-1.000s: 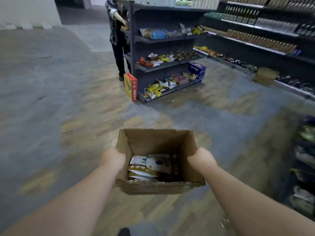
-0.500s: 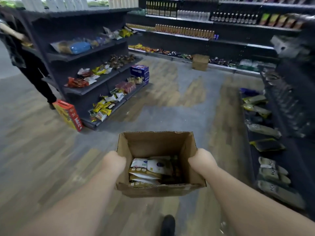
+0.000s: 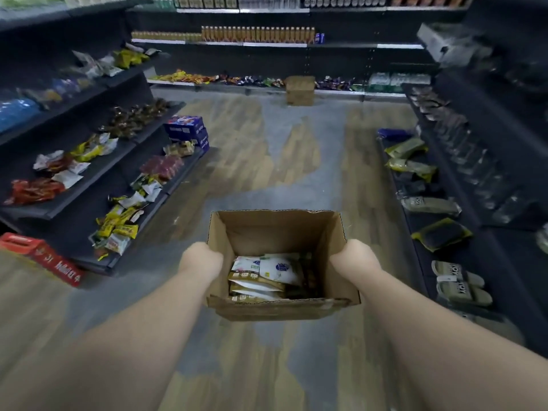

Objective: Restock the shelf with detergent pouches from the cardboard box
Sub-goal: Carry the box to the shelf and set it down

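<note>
I carry an open brown cardboard box point(image 3: 275, 229) in front of me above the floor. My left hand point(image 3: 201, 259) grips its left wall and my right hand point(image 3: 354, 258) grips its right wall, fingers hidden under or behind the cardboard. Inside lie several white and gold detergent pouches point(image 3: 267, 277), stacked flat at the bottom. On the right, a dark low shelf point(image 3: 415, 229) holds more olive and dark pouches point(image 3: 410, 166) laid out in a row.
A dark gondola shelf point(image 3: 74, 200) with snack packets stands on the left, a red carton point(image 3: 44, 258) leaning at its near end and blue cartons point(image 3: 188, 132) at its far end. A second cardboard box point(image 3: 299, 90) sits on the floor by the back wall shelving.
The view has swung to the right along the aisle: the left shelf slid further left, the person beside it left the view, and the right shelf with pouches came into sight. Both hands keep hold of the box.
</note>
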Demonstrator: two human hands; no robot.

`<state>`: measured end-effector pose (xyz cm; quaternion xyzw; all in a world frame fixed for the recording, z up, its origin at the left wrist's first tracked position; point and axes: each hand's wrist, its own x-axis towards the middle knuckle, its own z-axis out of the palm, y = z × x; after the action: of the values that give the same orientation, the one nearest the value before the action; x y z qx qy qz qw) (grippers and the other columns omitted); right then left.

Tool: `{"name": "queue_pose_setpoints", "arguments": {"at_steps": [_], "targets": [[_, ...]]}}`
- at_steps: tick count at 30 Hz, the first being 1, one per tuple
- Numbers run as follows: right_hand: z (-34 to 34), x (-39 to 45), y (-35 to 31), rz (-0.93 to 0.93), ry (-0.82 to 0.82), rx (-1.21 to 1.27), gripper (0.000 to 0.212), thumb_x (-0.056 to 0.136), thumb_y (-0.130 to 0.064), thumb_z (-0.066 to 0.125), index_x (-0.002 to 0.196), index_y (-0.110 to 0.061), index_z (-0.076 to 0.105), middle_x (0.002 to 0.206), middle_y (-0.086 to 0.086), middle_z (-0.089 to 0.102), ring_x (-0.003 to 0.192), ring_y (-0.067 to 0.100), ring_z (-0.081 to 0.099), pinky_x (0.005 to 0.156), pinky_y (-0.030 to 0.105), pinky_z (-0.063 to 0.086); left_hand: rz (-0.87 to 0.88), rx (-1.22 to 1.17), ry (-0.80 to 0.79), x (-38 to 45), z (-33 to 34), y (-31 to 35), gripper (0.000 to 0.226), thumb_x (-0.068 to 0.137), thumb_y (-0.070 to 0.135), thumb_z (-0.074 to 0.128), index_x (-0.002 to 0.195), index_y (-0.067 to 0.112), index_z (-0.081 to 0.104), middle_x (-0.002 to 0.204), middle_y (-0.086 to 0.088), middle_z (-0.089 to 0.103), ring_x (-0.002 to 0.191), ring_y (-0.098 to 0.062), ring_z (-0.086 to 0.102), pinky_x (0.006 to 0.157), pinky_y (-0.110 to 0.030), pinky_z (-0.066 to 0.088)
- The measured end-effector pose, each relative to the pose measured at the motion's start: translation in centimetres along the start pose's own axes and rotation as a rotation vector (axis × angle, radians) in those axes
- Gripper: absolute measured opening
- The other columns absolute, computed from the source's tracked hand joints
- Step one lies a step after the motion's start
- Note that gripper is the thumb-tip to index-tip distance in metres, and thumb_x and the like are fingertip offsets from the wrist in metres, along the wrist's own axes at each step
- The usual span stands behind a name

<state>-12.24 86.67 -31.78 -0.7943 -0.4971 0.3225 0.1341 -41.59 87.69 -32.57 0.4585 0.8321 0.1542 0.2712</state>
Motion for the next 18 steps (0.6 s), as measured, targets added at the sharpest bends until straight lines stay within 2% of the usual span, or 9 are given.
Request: {"name": "queue_pose_setpoints", "arguments": {"at_steps": [2, 4, 6, 8, 10, 12, 15, 18], "targets": [[-1.1, 2.5, -0.1, 0.031, 0.033, 0.022, 0.013, 0.081, -0.015, 0.052, 0.082, -0.012, 0.064, 0.083, 0.005, 0.067, 0.075, 0.026, 0.065, 0.06, 0.029, 0.05, 0.047, -0.009, -0.028, 2.6, 0.9, 2.9, 0.01, 0.085, 0.015, 0.057, 0.089, 0.008, 0.063, 0.093, -0.011, 0.064, 0.085, -0.032, 0.06, 0.066, -0.03, 0.043], [-2.0, 4.8, 0.1, 0.069, 0.073, 0.031, 0.016, 0.078, -0.017, 0.052, 0.086, -0.012, 0.065, 0.086, 0.006, 0.068, 0.079, 0.028, 0.065, 0.062, 0.03, 0.05, 0.091, 0.001, -0.06, 5.1, 2.2, 5.9, 0.006, 0.084, 0.014, 0.058, 0.079, 0.01, 0.058, 0.088, -0.011, 0.062, 0.084, -0.033, 0.06, 0.065, -0.029, 0.043], [-2.7, 7.1, 0.5, 0.111, 0.113, 0.041, 0.02, 0.076, -0.02, 0.052, 0.089, -0.013, 0.066, 0.089, 0.005, 0.068, 0.081, 0.027, 0.065, 0.066, 0.032, 0.053, 0.14, 0.01, -0.091, 7.6, 3.7, 8.7, 0.014, 0.083, 0.012, 0.059, 0.071, 0.012, 0.052, 0.083, -0.01, 0.06, 0.081, -0.033, 0.058, 0.065, -0.029, 0.042], [-3.2, 9.1, 0.8, 0.169, 0.148, 0.06, 0.016, 0.079, -0.02, 0.054, 0.089, -0.015, 0.065, 0.087, 0.003, 0.067, 0.077, 0.023, 0.063, 0.065, 0.03, 0.051, 0.189, 0.021, -0.144, 10.3, 5.3, 11.4, 0.016, 0.082, 0.011, 0.058, 0.068, 0.013, 0.05, 0.081, -0.009, 0.059, 0.08, -0.033, 0.058, 0.063, -0.029, 0.041], [-3.5, 11.0, 1.1, 0.227, 0.2, 0.067, 0.007, 0.084, -0.018, 0.055, 0.083, -0.017, 0.062, 0.079, -0.001, 0.063, 0.069, 0.015, 0.057, 0.061, 0.026, 0.043, 0.252, 0.036, -0.206, 13.2, 7.1, 14.2, 0.018, 0.083, 0.01, 0.057, 0.067, 0.013, 0.048, 0.078, -0.009, 0.056, 0.078, -0.033, 0.056, 0.061, -0.028, 0.039], [-3.6, 12.8, 1.3, 0.29, 0.252, 0.046, 0.008, 0.088, -0.016, 0.055, 0.082, -0.015, 0.061, 0.08, 0.0, 0.061, 0.068, 0.017, 0.055, 0.065, 0.026, 0.041, 0.321, 0.062, -0.275, 15.9, 8.9, 17.1, 0.019, 0.083, 0.008, 0.056, 0.067, 0.013, 0.047, 0.079, -0.009, 0.056, 0.078, -0.033, 0.056, 0.061, -0.028, 0.039], [-4.0, 14.4, 0.9, 0.45, 0.328, 0.063, 0.016, 0.09, -0.018, 0.056, 0.096, -0.007, 0.065, 0.088, 0.007, 0.059, 0.088, 0.03, 0.062, 0.072, 0.03, 0.044, 0.448, 0.114, -0.372, 19.3, 10.8, 22.0, 0.008, 0.085, 0.009, 0.054, 0.078, 0.01, 0.055, 0.087, -0.011, 0.059, 0.084, -0.034, 0.057, 0.066, -0.03, 0.042], [-4.5, 14.7, 1.1, 0.523, 0.397, 0.1, 0.021, 0.09, -0.025, 0.051, 0.097, -0.013, 0.068, 0.093, 0.003, 0.066, 0.093, 0.028, 0.064, 0.074, 0.03, 0.044, 0.585, 0.16, -0.442, 21.0, 12.6, 26.8, 0.004, 0.086, 0.01, 0.055, 0.084, 0.009, 0.058, 0.091, -0.013, 0.062, 0.089, -0.036, 0.059, 0.069, -0.031, 0.042]]}}
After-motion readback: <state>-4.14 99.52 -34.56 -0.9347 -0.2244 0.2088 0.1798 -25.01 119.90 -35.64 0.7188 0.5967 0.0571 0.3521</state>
